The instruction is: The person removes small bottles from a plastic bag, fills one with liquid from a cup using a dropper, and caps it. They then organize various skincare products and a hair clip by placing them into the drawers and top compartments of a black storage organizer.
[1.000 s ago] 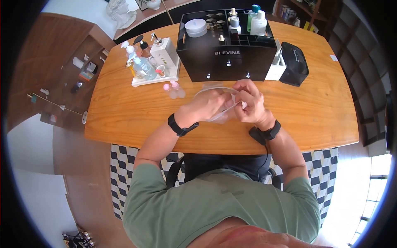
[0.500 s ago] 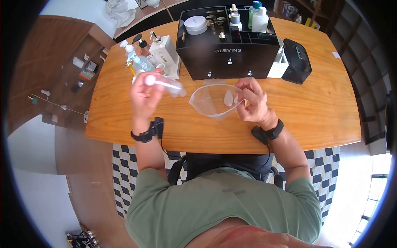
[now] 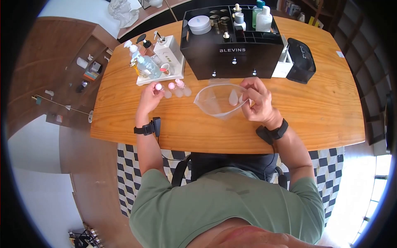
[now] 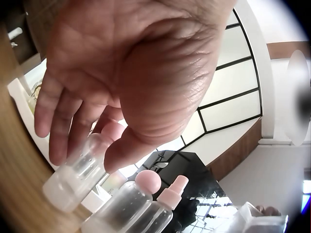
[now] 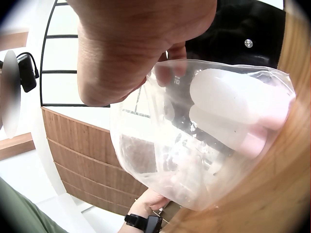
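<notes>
In the head view the left hand (image 3: 149, 100) holds a small clear bottle (image 3: 167, 94) by its pale cap, low at the table, left of two similar bottles. The left wrist view shows thumb and fingers around the neck of that bottle (image 4: 70, 179); beside it stand one with a round pink cap (image 4: 148, 181) and one with a pink spray top (image 4: 173, 193). The right hand (image 3: 258, 101) pinches the rim of an open clear bag (image 3: 211, 108). Two whitish containers with pink ends (image 5: 228, 94) lie inside the bag (image 5: 141, 160) in the right wrist view.
A black drawer organizer (image 3: 231, 62) with jars and bottles stands behind the bag. At the back left is a white tray (image 3: 143, 81) of pump bottles. A white holder (image 3: 283, 68) and a black mesh case (image 3: 301, 62) stand right of the organizer.
The left hand has come out of the bag and moved left with a bottle, then lowered it beside the other two. The right hand still grips the bag's rim.
</notes>
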{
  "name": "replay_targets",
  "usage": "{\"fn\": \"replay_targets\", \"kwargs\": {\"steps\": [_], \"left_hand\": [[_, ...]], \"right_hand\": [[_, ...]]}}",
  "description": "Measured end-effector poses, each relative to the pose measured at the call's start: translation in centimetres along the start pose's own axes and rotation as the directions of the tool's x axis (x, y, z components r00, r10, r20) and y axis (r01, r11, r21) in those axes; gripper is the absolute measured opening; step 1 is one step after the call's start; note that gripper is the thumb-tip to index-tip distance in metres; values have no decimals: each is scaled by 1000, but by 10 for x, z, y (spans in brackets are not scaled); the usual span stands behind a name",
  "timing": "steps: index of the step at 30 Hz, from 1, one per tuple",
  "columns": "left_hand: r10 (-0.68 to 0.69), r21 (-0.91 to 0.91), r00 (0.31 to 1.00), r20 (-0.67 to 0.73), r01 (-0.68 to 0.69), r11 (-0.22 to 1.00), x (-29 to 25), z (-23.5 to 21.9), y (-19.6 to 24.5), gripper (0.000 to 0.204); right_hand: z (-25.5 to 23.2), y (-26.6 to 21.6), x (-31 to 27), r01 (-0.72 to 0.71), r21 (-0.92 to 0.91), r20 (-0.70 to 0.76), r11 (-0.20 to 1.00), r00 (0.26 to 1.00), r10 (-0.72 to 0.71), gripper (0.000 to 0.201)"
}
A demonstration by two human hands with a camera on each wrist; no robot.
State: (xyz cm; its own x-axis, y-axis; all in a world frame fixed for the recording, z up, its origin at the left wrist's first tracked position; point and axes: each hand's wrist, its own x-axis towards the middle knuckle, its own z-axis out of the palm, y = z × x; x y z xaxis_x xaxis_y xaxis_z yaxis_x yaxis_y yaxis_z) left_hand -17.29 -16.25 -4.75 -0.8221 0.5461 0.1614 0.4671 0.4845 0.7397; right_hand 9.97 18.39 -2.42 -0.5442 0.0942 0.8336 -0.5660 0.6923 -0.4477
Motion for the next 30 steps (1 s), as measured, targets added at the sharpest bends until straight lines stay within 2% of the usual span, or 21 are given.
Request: {"fn": "replay_targets", "kwargs": {"steps": [5, 7, 11, 13, 17, 19, 20, 22, 23, 25, 27, 29, 30], "left_hand": [[-32, -15, 995, 91, 34, 999, 1, 3, -7, 29], [0, -166, 994, 109, 18, 986, 1, 6, -11, 38], [-33, -204, 995, 91, 51, 978, -2, 9, -11, 50], [-18, -119, 1000, -20, 15, 993, -8, 7, 3, 59], [-6, 24, 992, -124, 10, 1000, -19, 4, 52, 53], [140, 184, 919, -368, -75, 980, -22, 9, 71, 34], [140, 183, 919, -368, -76, 980, -25, 15, 83, 34], [319, -76, 898, -304, -357, 931, -36, 34, 117, 14], [446, -70, 869, -213, -469, 880, -42, 45, 150, 6], [574, -61, 817, 55, -571, 819, -46, 69, 184, 7], [678, 23, 714, 176, -692, 722, -42, 96, 196, 14], [715, 92, 657, 237, -748, 657, -34, 115, 204, 20], [720, 97, 658, 221, -750, 655, -29, 120, 208, 20]], "right_hand": [[0, -2, 0, -4, 28, 3, 1000, 1000, 4, 14], [0, -1, -1, -6, 16, 3, 1000, 1000, 5, 14], [-1, -2, 1, 7, 26, 0, 1000, 1000, -7, 15], [-1, -2, 0, -3, 30, 4, 1000, 1000, 3, 16], [-1, -1, -1, -13, 28, 13, 1000, 1000, 13, 16], [-1, -1, -2, -21, 28, 16, 999, 1000, 21, 16], [-1, -1, -2, -29, 29, 19, 999, 999, 29, 16], [-1, -2, -2, -25, 29, 16, 999, 1000, 24, 15], [-1, -3, -1, -20, 31, 14, 999, 1000, 19, 15], [0, -2, -2, -15, 22, 22, 1000, 1000, 14, 14], [0, -1, -2, 1, 14, 36, 1000, 999, -1, 14], [-1, -1, -2, -10, 3, 35, 1000, 999, 10, 13], [-1, -1, -2, 6, 0, 44, 1000, 999, -6, 13]]}}
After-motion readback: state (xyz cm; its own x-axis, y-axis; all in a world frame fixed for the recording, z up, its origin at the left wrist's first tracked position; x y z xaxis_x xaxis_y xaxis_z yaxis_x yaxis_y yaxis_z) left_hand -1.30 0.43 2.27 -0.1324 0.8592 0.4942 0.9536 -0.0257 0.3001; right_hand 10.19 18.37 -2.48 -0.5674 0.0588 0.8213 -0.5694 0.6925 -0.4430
